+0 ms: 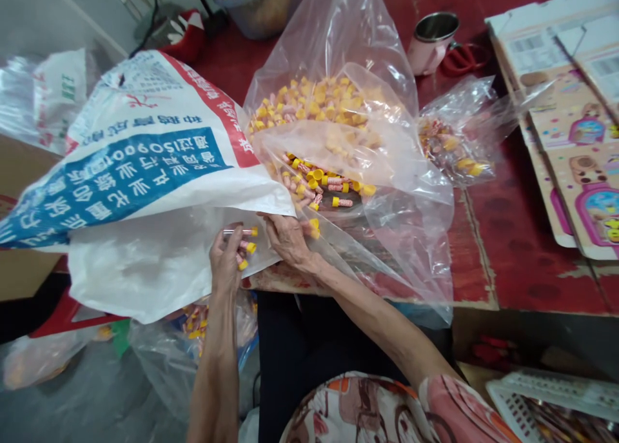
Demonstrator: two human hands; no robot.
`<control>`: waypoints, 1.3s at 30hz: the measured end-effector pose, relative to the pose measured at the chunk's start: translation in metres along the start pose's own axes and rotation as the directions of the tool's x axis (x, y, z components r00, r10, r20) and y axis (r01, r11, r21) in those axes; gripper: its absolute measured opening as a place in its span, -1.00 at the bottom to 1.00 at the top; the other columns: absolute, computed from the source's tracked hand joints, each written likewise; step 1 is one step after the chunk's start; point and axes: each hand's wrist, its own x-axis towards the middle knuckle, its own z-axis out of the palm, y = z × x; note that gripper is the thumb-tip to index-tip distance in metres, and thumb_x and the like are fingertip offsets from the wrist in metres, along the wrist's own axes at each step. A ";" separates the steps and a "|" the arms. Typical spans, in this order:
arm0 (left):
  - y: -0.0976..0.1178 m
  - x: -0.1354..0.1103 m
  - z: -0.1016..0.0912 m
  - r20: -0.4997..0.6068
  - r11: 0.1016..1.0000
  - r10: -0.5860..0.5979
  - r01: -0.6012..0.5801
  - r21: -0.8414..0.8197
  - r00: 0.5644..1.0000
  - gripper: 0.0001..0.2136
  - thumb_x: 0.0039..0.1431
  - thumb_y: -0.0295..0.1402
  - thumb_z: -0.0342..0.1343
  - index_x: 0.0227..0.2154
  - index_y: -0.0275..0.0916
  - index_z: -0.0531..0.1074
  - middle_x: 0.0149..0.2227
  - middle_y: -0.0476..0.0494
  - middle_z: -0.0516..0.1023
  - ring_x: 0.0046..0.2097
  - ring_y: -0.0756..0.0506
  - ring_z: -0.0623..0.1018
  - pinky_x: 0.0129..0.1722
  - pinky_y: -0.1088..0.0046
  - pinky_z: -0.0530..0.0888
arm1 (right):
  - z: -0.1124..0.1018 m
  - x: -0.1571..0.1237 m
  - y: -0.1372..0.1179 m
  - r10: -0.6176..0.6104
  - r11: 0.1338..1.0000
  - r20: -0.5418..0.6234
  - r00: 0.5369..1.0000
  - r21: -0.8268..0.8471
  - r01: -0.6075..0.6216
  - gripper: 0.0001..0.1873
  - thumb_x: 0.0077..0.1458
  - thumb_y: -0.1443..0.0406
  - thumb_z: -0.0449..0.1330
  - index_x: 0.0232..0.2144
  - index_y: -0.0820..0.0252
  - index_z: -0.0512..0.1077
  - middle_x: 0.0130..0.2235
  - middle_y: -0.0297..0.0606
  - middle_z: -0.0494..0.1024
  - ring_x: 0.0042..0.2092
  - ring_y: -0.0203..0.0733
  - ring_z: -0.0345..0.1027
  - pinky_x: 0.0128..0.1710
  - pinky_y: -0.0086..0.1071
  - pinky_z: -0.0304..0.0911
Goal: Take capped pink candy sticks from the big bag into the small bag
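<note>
My left hand is closed around several small tubes with yellow caps. One of these tubes looks see-through, while the others show pink contents. At the mouth of a white woven sack with blue and red print, my right hand has its fingers closed on the sack's edge. Just beyond it lies a large see-through plastic bag, spread open on the table. A heap of yellow-capped pink tubes fills its far part, and some loose tubes lie nearer me.
On the red table stand a pink metal mug and red-handled scissors. A smaller bag of tubes lies right of the big one. Printed cardboard sheets are stacked at the right. A white basket sits lower right.
</note>
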 end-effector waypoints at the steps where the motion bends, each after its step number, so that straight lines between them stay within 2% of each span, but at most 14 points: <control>1: 0.003 -0.004 0.000 -0.007 0.996 -0.029 0.029 -0.085 1.000 -0.48 -0.15 -0.02 0.50 -0.22 -0.24 0.50 -0.43 0.05 0.54 -0.55 0.12 0.37 -0.60 0.67 0.23 | -0.001 0.001 -0.001 0.014 0.998 -0.021 1.000 0.063 -0.012 -0.64 0.38 0.50 0.12 0.04 0.08 0.57 -0.02 -0.21 0.63 0.07 -0.04 0.52 0.18 -0.23 0.38; 4: 0.007 -0.022 0.002 0.040 0.961 -0.098 0.105 -0.255 0.994 -0.40 -0.27 -0.08 0.59 -0.21 -0.20 0.46 -0.46 0.11 0.51 -0.54 0.12 0.39 -0.56 0.69 0.33 | -0.004 0.005 -0.005 0.142 0.938 -0.024 0.990 0.322 -0.127 -0.80 0.44 0.34 0.17 -0.20 0.09 0.60 -0.25 -0.27 0.60 -0.10 -0.07 0.52 0.04 -0.28 0.43; 6: 0.007 -0.036 0.007 0.101 0.941 -0.126 0.151 -0.302 0.987 -0.41 -0.26 -0.07 0.60 -0.21 -0.19 0.45 -0.43 0.08 0.54 -0.52 0.11 0.43 -0.54 0.68 0.38 | -0.007 0.008 -0.007 0.234 0.820 0.036 0.971 0.529 -0.218 -0.73 0.47 0.24 0.17 -0.30 0.11 0.57 -0.36 -0.30 0.54 -0.27 -0.14 0.46 -0.16 -0.34 0.42; 8: 0.005 -0.049 0.014 0.169 0.937 -0.134 0.181 -0.300 0.976 -0.44 -0.19 -0.06 0.58 -0.20 -0.18 0.46 -0.39 0.05 0.57 -0.51 0.11 0.45 -0.56 0.69 0.37 | -0.011 0.011 -0.009 0.274 0.669 0.090 0.957 0.697 -0.257 -0.71 0.48 0.20 0.15 -0.28 0.14 0.57 -0.31 -0.29 0.56 -0.35 -0.21 0.39 -0.28 -0.39 0.37; 10: 0.003 -0.060 0.023 0.214 0.946 -0.122 0.179 -0.271 0.969 -0.46 -0.13 -0.04 0.56 -0.18 -0.18 0.48 -0.37 0.03 0.59 -0.53 0.11 0.44 -0.62 0.71 0.29 | -0.016 0.013 -0.011 0.293 0.550 0.148 0.945 0.782 -0.293 -0.74 0.48 0.17 0.14 -0.20 0.14 0.57 -0.20 -0.24 0.61 -0.35 -0.24 0.37 -0.32 -0.41 0.35; 14: 0.000 -0.074 0.037 0.208 0.965 -0.056 0.106 -0.239 0.977 -0.44 -0.08 0.03 0.55 -0.17 -0.17 0.47 -0.35 0.01 0.60 -0.55 0.11 0.43 -0.70 0.72 0.15 | -0.025 0.015 -0.014 0.306 0.436 0.293 0.906 0.803 -0.407 -0.72 0.47 0.10 0.16 -0.11 0.11 0.60 -0.10 -0.24 0.62 -0.33 -0.24 0.39 -0.35 -0.44 0.34; 19: 0.003 -0.084 0.043 0.133 0.980 0.020 0.007 -0.201 0.991 -0.45 -0.06 0.04 0.54 -0.18 -0.17 0.45 -0.34 0.00 0.61 -0.58 0.11 0.41 -0.73 0.71 0.15 | -0.025 0.015 -0.015 0.333 0.425 0.291 0.897 0.802 -0.418 -0.59 0.44 -0.06 0.19 -0.09 0.11 0.61 -0.16 -0.25 0.59 -0.37 -0.25 0.33 -0.40 -0.43 0.25; 25: 0.002 -0.089 0.041 0.041 0.994 0.109 -0.108 -0.037 0.993 -0.49 0.02 0.02 0.51 -0.16 -0.19 0.47 -0.32 -0.01 0.58 -0.52 0.10 0.46 -0.67 0.71 0.29 | -0.018 0.013 -0.011 0.352 0.382 0.231 0.907 0.849 -0.364 -0.65 0.44 0.06 0.17 -0.23 0.15 0.60 -0.30 -0.27 0.54 -0.40 -0.24 0.30 -0.43 -0.41 0.19; 27: 0.001 -0.087 0.037 0.049 0.995 0.095 -0.093 -0.032 0.994 -0.49 0.03 0.02 0.50 -0.16 -0.20 0.46 -0.32 0.00 0.58 -0.53 0.12 0.43 -0.67 0.71 0.27 | -0.017 0.012 -0.012 0.369 0.398 0.211 0.905 0.844 -0.359 -0.67 0.44 0.09 0.16 -0.24 0.16 0.59 -0.30 -0.26 0.54 -0.42 -0.26 0.27 -0.44 -0.42 0.19; 31: 0.000 -0.080 0.027 0.180 0.988 -0.034 0.060 -0.143 0.983 -0.47 -0.02 0.04 0.51 -0.17 -0.19 0.45 -0.31 -0.01 0.59 -0.54 0.12 0.44 -0.69 0.72 0.18 | -0.016 0.009 -0.016 0.373 0.474 0.218 0.902 0.791 -0.388 -0.67 0.44 0.08 0.19 -0.25 0.18 0.57 -0.27 -0.27 0.56 -0.44 -0.31 0.22 -0.46 -0.46 0.16; 33: -0.002 -0.077 0.024 0.209 0.975 -0.064 0.106 -0.196 0.976 -0.46 -0.05 0.04 0.53 -0.17 -0.20 0.47 -0.31 -0.02 0.59 -0.49 0.09 0.50 -0.64 0.71 0.27 | -0.016 0.008 -0.017 0.323 0.465 0.227 0.919 0.808 -0.363 -0.74 0.43 0.15 0.18 -0.24 0.18 0.56 -0.26 -0.29 0.57 -0.44 -0.33 0.21 -0.45 -0.47 0.16; 36: -0.005 -0.076 0.027 0.164 0.967 -0.050 0.089 -0.238 0.985 -0.44 -0.07 0.06 0.53 -0.17 -0.19 0.49 -0.30 -0.02 0.58 -0.42 0.07 0.55 -0.51 0.67 0.44 | -0.016 0.007 -0.017 0.279 0.416 0.232 0.932 0.845 -0.335 -0.78 0.38 0.27 0.15 -0.30 0.17 0.54 -0.30 -0.33 0.55 -0.46 -0.34 0.18 -0.46 -0.47 0.13; 39: -0.004 -0.075 0.032 0.152 0.974 -0.036 0.068 -0.216 0.988 -0.42 -0.08 0.10 0.52 -0.18 -0.19 0.48 -0.29 -0.01 0.57 -0.40 0.06 0.55 -0.47 0.63 0.49 | -0.013 0.006 -0.017 0.273 0.440 0.231 0.934 0.833 -0.335 -0.79 0.35 0.30 0.18 -0.37 0.16 0.53 -0.33 -0.36 0.53 -0.47 -0.34 0.14 -0.49 -0.47 0.10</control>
